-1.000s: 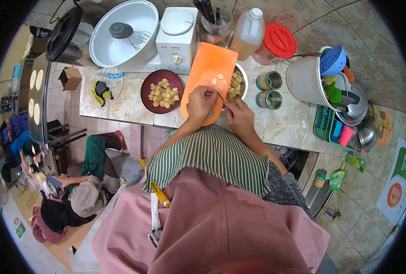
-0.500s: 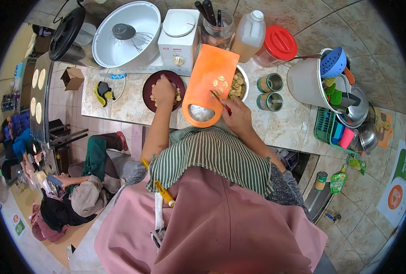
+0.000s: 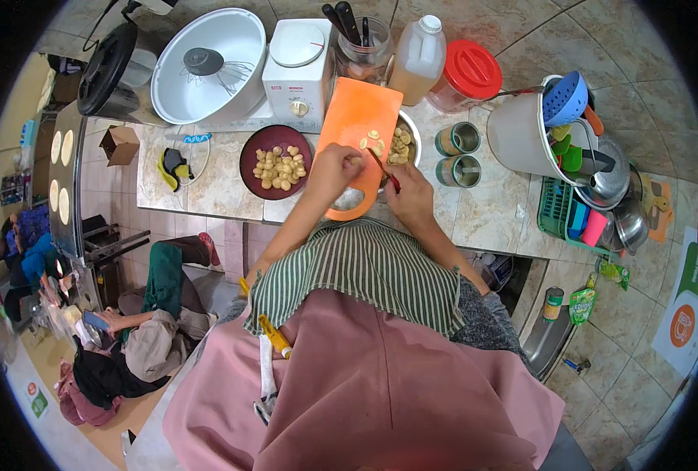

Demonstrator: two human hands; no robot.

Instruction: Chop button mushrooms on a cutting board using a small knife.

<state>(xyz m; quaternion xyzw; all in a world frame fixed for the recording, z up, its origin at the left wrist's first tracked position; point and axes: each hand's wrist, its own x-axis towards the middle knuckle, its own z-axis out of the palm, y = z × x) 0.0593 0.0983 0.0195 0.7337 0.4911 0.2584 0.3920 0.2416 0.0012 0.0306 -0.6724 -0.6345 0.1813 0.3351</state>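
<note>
My left hand (image 3: 334, 171) is over the lower left of the orange cutting board (image 3: 357, 110), fingers pinched round a small pale mushroom (image 3: 355, 161), which they mostly hide. In my right hand (image 3: 412, 198) is a small knife with a red handle (image 3: 394, 183), its blade slanting up over the board. A few mushroom slices (image 3: 373, 143) lie just beyond the blade. Left of the board, a dark red plate (image 3: 248, 174) holds many small whole mushrooms (image 3: 278, 167). Partly under the board's right side stands a white bowl (image 3: 417, 141) with cut mushrooms (image 3: 400, 149).
Two opened cans (image 3: 463, 171) stand right of the bowl. Behind the board are a white mixer (image 3: 297, 74), a jar of knives (image 3: 365, 55), a jug (image 3: 418, 67) and a red-lidded container (image 3: 471, 74). A bucket (image 3: 514, 137) of utensils is at right. A person sits at left.
My left hand has moved right from the plate to the board, now pinching a mushroom. My right hand stays by the board with the knife.
</note>
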